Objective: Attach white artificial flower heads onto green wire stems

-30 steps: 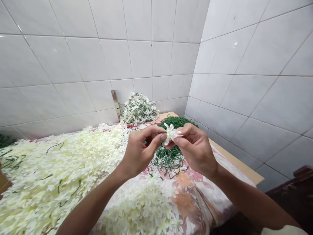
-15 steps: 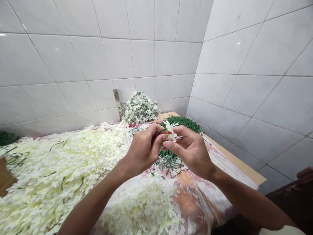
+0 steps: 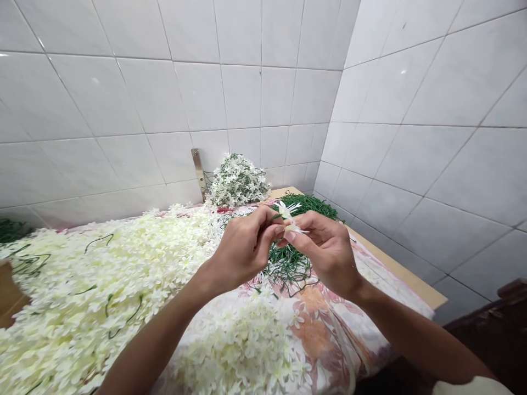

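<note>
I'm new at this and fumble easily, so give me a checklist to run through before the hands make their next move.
1. Left hand pinching at the green stem: ok.
2. Right hand holding the lower flower: ok, between thumb and finger.
3. Upper flower in sight: ok, above the fingertips.
4. Lower flower seated on a stem: cannot tell, fingers hide its base.
5. Large flower pile free of loose stems: not ok, several lie on it.
</note>
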Motion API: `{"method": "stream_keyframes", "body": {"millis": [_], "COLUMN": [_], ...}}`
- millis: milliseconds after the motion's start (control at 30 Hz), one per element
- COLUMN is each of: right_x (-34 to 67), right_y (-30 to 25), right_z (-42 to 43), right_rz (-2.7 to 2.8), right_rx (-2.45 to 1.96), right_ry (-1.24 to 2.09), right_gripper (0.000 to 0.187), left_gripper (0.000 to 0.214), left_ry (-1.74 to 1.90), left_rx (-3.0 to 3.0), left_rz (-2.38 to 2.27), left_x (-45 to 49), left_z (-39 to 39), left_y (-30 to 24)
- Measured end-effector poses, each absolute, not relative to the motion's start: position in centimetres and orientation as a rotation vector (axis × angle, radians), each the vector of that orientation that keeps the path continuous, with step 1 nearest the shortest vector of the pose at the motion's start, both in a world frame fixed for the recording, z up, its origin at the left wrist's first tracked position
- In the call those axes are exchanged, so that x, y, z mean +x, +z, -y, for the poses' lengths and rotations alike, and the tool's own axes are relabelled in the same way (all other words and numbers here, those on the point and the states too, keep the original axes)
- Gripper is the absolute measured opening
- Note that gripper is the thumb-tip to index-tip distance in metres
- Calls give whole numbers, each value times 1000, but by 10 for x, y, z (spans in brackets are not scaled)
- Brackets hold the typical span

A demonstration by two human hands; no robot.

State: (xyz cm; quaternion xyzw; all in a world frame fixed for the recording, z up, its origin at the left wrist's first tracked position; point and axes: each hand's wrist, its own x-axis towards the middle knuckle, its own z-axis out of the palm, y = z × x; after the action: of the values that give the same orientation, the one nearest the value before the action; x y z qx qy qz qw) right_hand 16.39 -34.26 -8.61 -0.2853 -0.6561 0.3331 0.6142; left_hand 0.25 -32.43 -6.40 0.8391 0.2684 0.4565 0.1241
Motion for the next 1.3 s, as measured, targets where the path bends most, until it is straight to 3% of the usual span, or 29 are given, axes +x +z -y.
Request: {"method": "stream_keyframes", "body": {"millis": [167,300,500,800,1000,1300], "right_x": [165,164,162,164,166,175], "right_y": [-91,-96,-99,-89,-85,-83], "right_z": [341,340,340,337,339,341], "right_rz": [1520,1549,1577,1476,1535,1856], "right_rx": [-676,-675,-668,-657,-614,-678], "right_ry": [760,543,424,580,853,745], "right_gripper": [20,7,6,13,9,12], "left_gripper": [12,11,11,20,20,24], "left_ry": [1330,1332,1305,1326,1322,1243], "left_rx": [2448,2477,2418,1783,1793,1926], "left_rz": [-747,-753,-735,-529,-531,-651], "left_x": [0,-1,0,-13,-14,-11], "left_z": [324,324,322,304,307,312], "left_y": [-61,-62,-62,-59,-57,-58]}}
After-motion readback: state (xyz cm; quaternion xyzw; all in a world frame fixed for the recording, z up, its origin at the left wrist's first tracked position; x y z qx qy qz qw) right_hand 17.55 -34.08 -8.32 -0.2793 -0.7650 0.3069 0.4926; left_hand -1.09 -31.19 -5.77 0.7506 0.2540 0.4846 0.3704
